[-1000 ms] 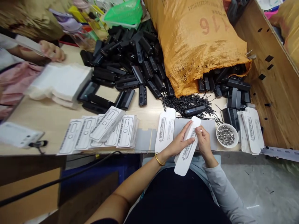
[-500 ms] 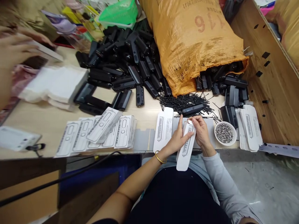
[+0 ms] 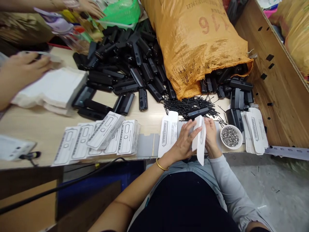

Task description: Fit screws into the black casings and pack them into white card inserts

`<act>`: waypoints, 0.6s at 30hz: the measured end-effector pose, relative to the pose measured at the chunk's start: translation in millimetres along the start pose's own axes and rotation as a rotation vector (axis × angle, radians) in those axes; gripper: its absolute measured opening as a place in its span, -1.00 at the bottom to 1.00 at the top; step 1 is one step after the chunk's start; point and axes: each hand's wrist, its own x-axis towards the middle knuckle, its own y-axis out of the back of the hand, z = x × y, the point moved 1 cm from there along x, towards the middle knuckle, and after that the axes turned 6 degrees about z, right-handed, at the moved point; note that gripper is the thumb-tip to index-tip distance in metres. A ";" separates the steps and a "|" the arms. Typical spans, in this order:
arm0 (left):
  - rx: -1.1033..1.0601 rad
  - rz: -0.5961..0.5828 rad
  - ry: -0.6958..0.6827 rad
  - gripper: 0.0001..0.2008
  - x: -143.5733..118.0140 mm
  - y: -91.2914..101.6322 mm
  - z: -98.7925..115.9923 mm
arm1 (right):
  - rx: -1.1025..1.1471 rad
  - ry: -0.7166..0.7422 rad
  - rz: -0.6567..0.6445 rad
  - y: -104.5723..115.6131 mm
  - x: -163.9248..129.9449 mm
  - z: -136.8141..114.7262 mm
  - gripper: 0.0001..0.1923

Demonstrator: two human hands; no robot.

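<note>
A slim white printed box (image 3: 200, 141) is between my two hands at the table's front edge, turned on its side with a long flap pointing down toward my lap. My left hand (image 3: 182, 140) grips it from the left, fingers bent over its near face. On the far side, my right hand (image 3: 210, 137) holds it, with several fingers partly hidden behind the cardboard. Just left lies a flat white carton (image 3: 168, 133) with a device drawing. Beyond the hands, a black device (image 3: 198, 112) rests on a heap of thin black sticks (image 3: 188, 104).
A white bowl of small metal parts (image 3: 231, 137) stands right, beside stacked flat cartons (image 3: 256, 130). Closed boxes (image 3: 126, 137) line the left front. Black devices (image 3: 135, 67) pile up behind, next to an orange sack (image 3: 202, 42). A co-worker's hand (image 3: 26, 69) is far left.
The box has been turned from face-up onto its side, and my right hand has moved behind it. At the left, the co-worker's hands have moved apart, one reaching to the green basket.
</note>
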 end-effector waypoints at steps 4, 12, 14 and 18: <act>0.121 0.259 -0.006 -0.42 3.7 12.5 8.6 | -0.649 0.293 -0.061 -11.9 26.6 -18.3 -0.56; 0.269 0.206 0.540 -0.30 12.9 14.4 1.9 | -1.224 0.124 0.145 -28.5 100.0 -13.3 -0.25; 0.252 0.192 0.561 -0.30 13.0 12.6 1.1 | -1.034 0.197 0.137 -26.2 107.3 -10.2 -0.32; 0.243 0.194 0.606 -0.28 11.3 15.5 -0.4 | -0.417 0.486 0.164 -3.1 94.2 -26.7 -0.47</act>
